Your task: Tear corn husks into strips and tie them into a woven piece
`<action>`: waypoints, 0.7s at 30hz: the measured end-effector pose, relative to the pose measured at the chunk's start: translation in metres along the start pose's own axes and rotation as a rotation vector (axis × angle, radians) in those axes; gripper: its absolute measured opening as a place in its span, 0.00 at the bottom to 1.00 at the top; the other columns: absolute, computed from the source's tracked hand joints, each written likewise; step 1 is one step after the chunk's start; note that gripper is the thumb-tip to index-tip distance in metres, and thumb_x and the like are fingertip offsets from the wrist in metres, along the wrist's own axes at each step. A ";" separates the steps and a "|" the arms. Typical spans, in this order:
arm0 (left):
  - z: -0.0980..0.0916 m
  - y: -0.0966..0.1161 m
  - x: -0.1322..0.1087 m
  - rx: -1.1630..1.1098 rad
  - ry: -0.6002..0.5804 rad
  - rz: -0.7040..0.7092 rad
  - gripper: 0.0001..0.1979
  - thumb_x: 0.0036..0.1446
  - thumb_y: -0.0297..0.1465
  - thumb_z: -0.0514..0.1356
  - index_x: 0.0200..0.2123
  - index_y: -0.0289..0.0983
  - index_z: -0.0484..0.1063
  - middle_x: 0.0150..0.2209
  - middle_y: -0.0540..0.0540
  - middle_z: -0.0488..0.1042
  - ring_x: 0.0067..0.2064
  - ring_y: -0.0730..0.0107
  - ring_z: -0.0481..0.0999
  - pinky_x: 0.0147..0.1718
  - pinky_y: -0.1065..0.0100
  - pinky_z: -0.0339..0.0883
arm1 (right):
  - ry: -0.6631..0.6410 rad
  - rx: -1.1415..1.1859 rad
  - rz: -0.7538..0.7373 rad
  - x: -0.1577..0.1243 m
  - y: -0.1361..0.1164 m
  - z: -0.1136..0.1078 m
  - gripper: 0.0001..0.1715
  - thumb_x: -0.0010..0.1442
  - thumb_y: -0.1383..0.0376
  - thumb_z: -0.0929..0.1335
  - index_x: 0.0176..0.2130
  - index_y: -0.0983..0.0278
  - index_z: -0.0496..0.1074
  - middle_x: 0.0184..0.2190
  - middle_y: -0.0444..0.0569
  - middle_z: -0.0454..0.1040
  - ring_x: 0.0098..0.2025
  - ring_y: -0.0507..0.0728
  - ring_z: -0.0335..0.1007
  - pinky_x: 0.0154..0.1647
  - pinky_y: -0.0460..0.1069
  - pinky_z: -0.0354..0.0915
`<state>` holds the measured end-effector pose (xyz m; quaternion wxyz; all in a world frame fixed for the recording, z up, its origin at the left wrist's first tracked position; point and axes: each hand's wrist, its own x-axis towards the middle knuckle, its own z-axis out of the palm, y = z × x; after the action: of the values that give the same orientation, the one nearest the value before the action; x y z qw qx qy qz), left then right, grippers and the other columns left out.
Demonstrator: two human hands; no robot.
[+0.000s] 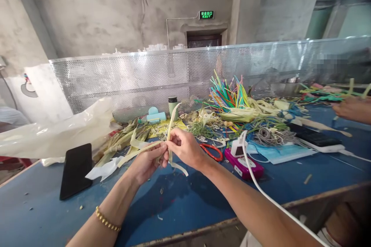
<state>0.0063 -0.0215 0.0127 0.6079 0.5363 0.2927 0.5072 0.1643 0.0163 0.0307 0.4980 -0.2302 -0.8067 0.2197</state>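
Both hands meet above the blue table (185, 204), pinching pale yellow-green leaf strips (171, 121). My left hand (149, 162), with a gold bead bracelet on its wrist, is closed on strips that run off to the left. My right hand (185, 147) pinches a strip that stands upright and curls at the top, with a loose end hanging below the fingers. Red-handled scissors (213, 153) lie just right of my right hand.
A black phone (75, 170) lies at left beside a plastic bag (58, 131). A pink device (243, 164) with a white cable, a power bank (315, 139), coloured strips (228, 94) and leaf scraps crowd the far side. Another person's hand (352, 109) rests at right. A perforated metal screen (185, 73) backs the table.
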 end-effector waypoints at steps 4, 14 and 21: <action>0.001 0.000 0.000 -0.019 0.040 0.003 0.12 0.55 0.33 0.65 0.26 0.32 0.69 0.22 0.50 0.68 0.21 0.77 0.68 0.21 0.74 0.61 | -0.020 0.085 0.041 0.001 -0.002 -0.002 0.07 0.58 0.67 0.67 0.29 0.64 0.65 0.23 0.41 0.66 0.26 0.49 0.62 0.27 0.44 0.60; 0.004 0.003 0.000 0.037 0.059 0.013 0.13 0.51 0.35 0.66 0.23 0.32 0.69 0.19 0.49 0.68 0.19 0.77 0.66 0.19 0.74 0.58 | -0.061 0.293 0.196 0.001 -0.005 0.001 0.10 0.59 0.61 0.67 0.29 0.64 0.68 0.18 0.39 0.63 0.19 0.48 0.56 0.19 0.44 0.55; 0.001 0.001 0.002 0.009 0.110 -0.009 0.08 0.49 0.31 0.64 0.24 0.33 0.71 0.18 0.50 0.67 0.18 0.77 0.65 0.19 0.73 0.58 | 0.021 0.211 0.189 0.002 0.000 0.001 0.08 0.57 0.63 0.68 0.28 0.64 0.69 0.17 0.40 0.65 0.18 0.48 0.58 0.17 0.43 0.56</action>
<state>0.0075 -0.0201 0.0143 0.5907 0.5089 0.3303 0.5320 0.1622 0.0173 0.0321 0.5051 -0.2538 -0.7484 0.3469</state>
